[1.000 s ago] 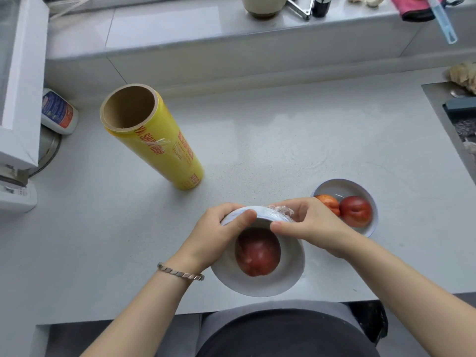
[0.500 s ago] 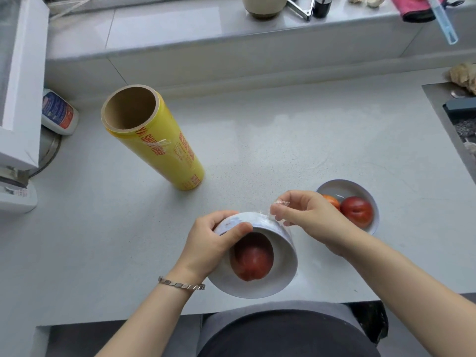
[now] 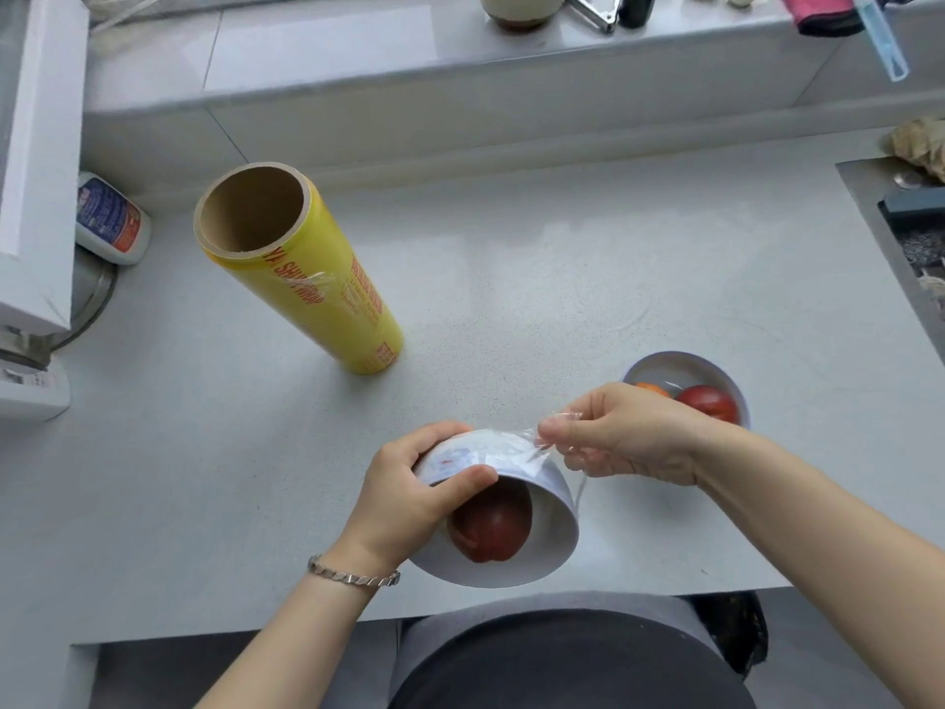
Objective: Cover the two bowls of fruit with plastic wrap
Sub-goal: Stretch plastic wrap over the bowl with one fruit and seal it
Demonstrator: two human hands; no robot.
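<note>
A white bowl (image 3: 547,509) with one dark red fruit (image 3: 493,524) is tilted toward me near the counter's front edge. My left hand (image 3: 409,493) grips its far rim, thumb over the edge. Clear plastic wrap (image 3: 532,442) stretches across the bowl's outer wall. My right hand (image 3: 624,434) pinches the wrap's free edge just right of the bowl. Behind that hand sits a second white bowl (image 3: 675,368) holding a red fruit (image 3: 711,404) and an orange one (image 3: 652,388), uncovered. A yellow roll of wrap (image 3: 307,278) stands upright at the left.
A white appliance (image 3: 30,197) and a small bottle (image 3: 110,220) crowd the left edge. A raised ledge (image 3: 460,84) with a jar and utensils runs along the back. A sink (image 3: 915,237) opens at the right. My body is close to the counter's front edge.
The bowl has tipped further toward me. My right hand moved off the rim to the right, pulling a strand of wrap taut. My left hand kept its hold.
</note>
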